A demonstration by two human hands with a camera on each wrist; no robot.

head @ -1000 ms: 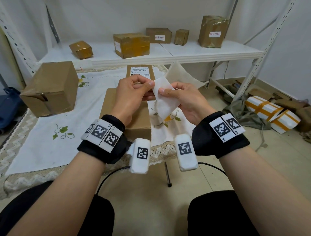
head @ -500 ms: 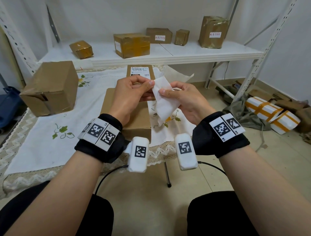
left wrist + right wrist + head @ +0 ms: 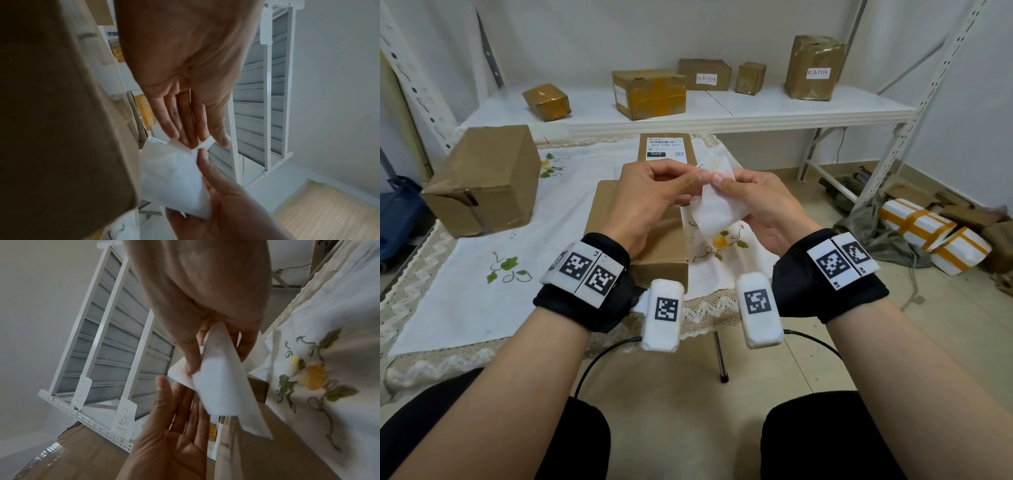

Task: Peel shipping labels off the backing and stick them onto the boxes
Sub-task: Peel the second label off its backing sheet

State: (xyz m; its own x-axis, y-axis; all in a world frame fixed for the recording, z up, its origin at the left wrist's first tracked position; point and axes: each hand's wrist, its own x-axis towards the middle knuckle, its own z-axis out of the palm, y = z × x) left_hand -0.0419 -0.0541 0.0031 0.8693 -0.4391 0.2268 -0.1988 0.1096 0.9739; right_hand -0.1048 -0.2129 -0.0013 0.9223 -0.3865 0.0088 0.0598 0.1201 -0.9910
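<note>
A white label sheet [image 3: 717, 205] hangs between my two hands above the table's right edge. My left hand [image 3: 700, 178] pinches its upper corner [image 3: 204, 143] between thumb and fingertips. My right hand [image 3: 719, 181] holds the sheet [image 3: 222, 386] from the right, thumb on top and fingers behind it. A small flap [image 3: 719, 164] sticks up behind the fingertips; label and backing cannot be told apart. Under my left hand lies a flat brown box [image 3: 657, 246]. Farther back a narrow box [image 3: 666, 161] carries a printed label [image 3: 666, 147].
A large cardboard box [image 3: 482, 178] stands on the embroidered tablecloth [image 3: 482, 284] to the left. Several taped boxes [image 3: 649, 92] sit on the white shelf [image 3: 756, 109] behind. White parcels [image 3: 931, 236] with orange tape and clutter lie on the floor at the right.
The wide loose flap that stuck out up and to the right has drawn in close behind my fingertips. Both hands stay at the same spot over the flat box.
</note>
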